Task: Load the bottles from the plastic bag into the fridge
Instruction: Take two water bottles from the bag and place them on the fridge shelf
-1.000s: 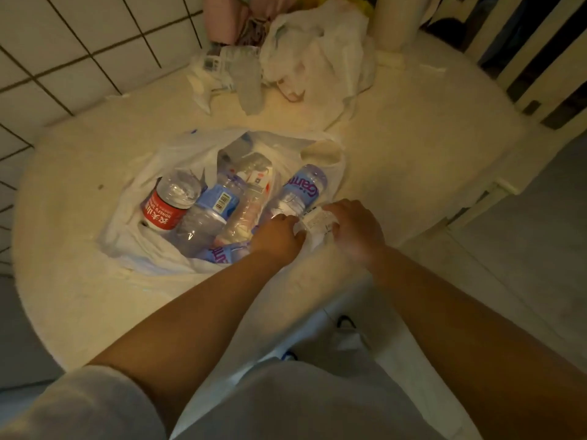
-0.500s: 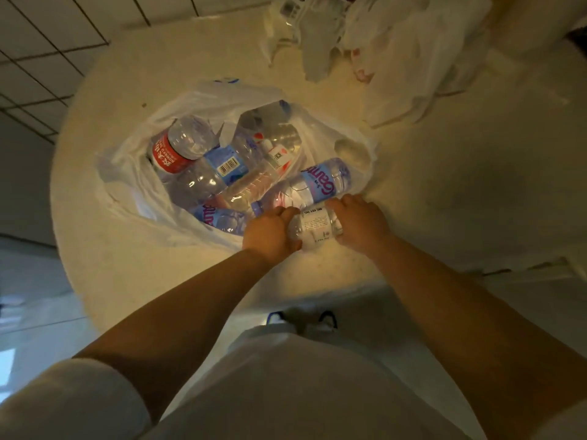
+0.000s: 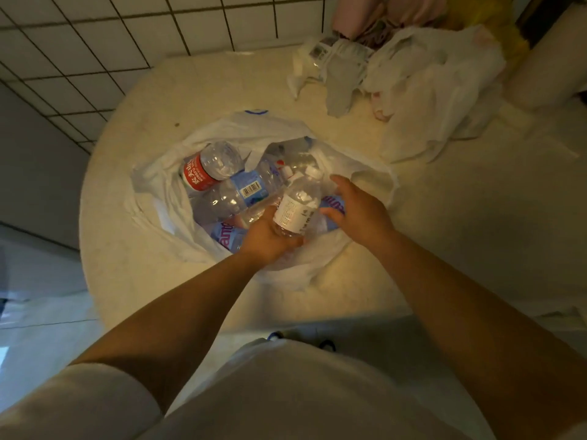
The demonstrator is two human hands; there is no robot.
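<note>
A home, likely a kitchen or dining corner. Beyond the hands a white tiled wall (image 3: 95, 42) with dark grout backs a round cream table (image 3: 444, 233). Crumpled white shopping bags (image 3: 428, 90) lie past the right hand, and a pale tiled floor (image 3: 38, 328) spreads below the left arm.

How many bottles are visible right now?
5 at least: white-label bottle held by left hand; red-label, barcode, clear and purple-label in bag. More may be hidden.
</note>
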